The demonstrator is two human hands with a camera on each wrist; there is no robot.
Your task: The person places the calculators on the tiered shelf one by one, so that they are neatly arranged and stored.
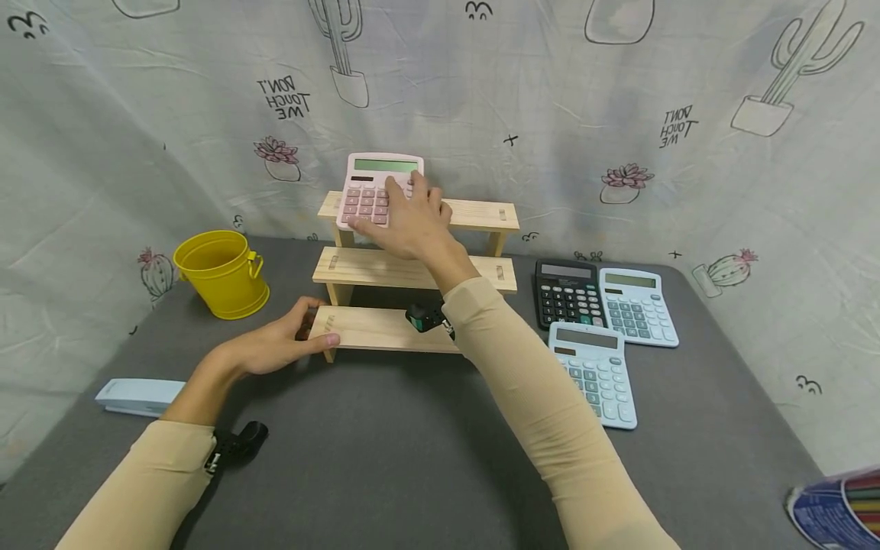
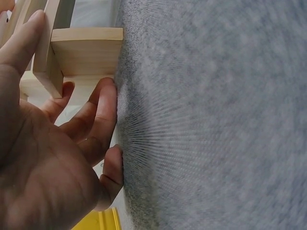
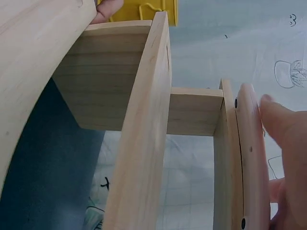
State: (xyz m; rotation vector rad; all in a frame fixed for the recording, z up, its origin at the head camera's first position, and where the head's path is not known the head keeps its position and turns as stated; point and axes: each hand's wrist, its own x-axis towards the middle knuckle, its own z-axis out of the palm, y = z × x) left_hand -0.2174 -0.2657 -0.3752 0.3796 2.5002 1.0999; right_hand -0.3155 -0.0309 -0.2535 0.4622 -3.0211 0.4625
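A pink calculator point(image 1: 367, 197) lies on the top board of a three-step wooden stand point(image 1: 406, 267), its screen toward the back. My right hand point(image 1: 412, 221) rests over the lower right of its keys, fingers spread and thumb near the lower left corner. In the right wrist view the calculator's side point(image 3: 252, 153) lies against the top board, with the right hand point(image 3: 290, 148) over its face. My left hand point(image 1: 275, 340) grips the left end of the bottom board, thumb at the front edge. The left wrist view has its other fingers point(image 2: 103, 115) bent behind the end.
Right of the stand lie a black calculator point(image 1: 567, 294), a light blue one point(image 1: 638, 307) and another light blue one point(image 1: 596, 374). A yellow bucket point(image 1: 223, 273) stands at left, near a pale blue stapler-like object point(image 1: 140, 396). A blue pencil holder point(image 1: 828, 512) is at front right.
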